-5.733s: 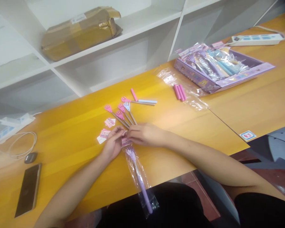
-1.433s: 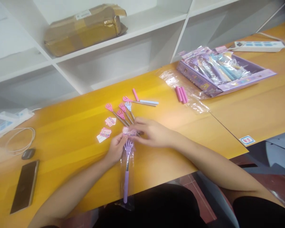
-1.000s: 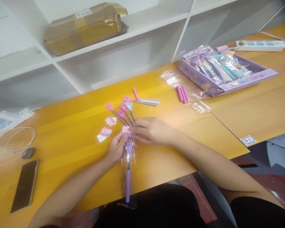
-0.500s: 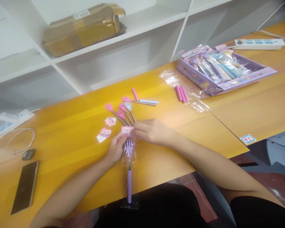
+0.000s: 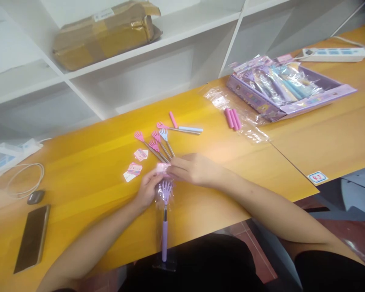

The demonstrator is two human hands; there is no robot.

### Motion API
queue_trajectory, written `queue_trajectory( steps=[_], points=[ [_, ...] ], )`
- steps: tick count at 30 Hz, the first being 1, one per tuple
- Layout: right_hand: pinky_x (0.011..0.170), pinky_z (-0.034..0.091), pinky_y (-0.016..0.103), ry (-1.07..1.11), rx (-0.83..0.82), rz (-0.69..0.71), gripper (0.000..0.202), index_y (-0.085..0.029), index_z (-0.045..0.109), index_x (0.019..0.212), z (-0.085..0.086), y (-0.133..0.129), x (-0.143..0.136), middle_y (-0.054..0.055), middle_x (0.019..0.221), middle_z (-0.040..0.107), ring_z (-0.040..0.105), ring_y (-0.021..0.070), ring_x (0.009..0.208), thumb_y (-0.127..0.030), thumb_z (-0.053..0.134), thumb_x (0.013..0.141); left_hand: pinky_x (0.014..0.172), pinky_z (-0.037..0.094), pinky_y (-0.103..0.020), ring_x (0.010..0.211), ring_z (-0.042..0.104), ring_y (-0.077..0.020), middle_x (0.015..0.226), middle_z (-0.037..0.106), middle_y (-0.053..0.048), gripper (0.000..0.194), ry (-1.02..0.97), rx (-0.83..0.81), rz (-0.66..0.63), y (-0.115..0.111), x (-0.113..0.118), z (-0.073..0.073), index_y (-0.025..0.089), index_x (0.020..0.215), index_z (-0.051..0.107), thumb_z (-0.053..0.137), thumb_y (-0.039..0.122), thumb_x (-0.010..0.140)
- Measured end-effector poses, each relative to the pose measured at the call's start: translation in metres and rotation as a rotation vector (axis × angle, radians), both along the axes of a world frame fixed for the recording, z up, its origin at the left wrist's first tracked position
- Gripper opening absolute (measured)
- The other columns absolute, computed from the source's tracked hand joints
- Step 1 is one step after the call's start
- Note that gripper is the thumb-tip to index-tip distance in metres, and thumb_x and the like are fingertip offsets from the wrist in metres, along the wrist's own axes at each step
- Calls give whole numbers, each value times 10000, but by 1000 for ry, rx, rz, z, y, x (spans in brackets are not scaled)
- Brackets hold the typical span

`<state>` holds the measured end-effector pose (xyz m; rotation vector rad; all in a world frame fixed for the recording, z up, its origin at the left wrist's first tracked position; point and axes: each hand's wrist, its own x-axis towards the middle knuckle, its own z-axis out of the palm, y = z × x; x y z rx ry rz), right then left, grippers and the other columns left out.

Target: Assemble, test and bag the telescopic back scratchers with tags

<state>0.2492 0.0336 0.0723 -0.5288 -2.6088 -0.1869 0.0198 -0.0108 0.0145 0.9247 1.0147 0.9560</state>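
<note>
A purple back scratcher [image 5: 164, 239] lies inside a clear plastic bag [image 5: 170, 231], its hand-shaped end toward the far side and its handle reaching past the table's near edge. My left hand [image 5: 148, 187] pinches the bag's top beside a pink printed card [image 5: 162, 168]. On the card's right side, my right hand [image 5: 194, 170] is closed, its fingertips at the card and bag top. Just beyond, several pink back scratchers [image 5: 154, 145] and a light blue back scratcher [image 5: 164, 134] lie with metal rods toward me, partly hidden by my right hand.
Loose printed cards [image 5: 134, 169] lie left of my hands. Pink handle tubes [image 5: 232, 119] rest on clear bags near a purple display box [image 5: 270, 109] of bagged scratchers. A phone [image 5: 32, 239], a mouse [image 5: 35, 197] and a power strip [image 5: 15, 156] are at the left.
The bagged scratcher's handle end has swung slightly left and toward me. Both hands stay at the card and bag top, with only slight finger movement.
</note>
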Motion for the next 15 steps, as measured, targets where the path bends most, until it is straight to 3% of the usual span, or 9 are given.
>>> queue_trajectory(
  steps=[4,8,15],
  points=[
    [630,336,328,-7,49,6,248,-156,650,974,-1,-4,-4,15,852,596,485,132,677,-192,472,1142,696,539,-279,720,687,-176,839,762,-44,372,-82,44,39,4,3,3,147,931,766,827,505,848],
    [624,345,333,18,73,35,228,-154,661,1006,-1,-8,-6,13,856,623,507,137,677,-186,477,1137,678,506,-247,714,652,-148,844,735,-29,389,-33,64,10,6,3,2,155,928,758,856,523,849],
    [613,319,314,30,-91,74,259,-155,681,989,0,-4,1,23,880,669,512,116,658,-263,495,1133,699,506,-241,739,654,-150,848,740,-31,348,98,144,-60,5,0,-1,158,947,751,822,497,911]
  ],
)
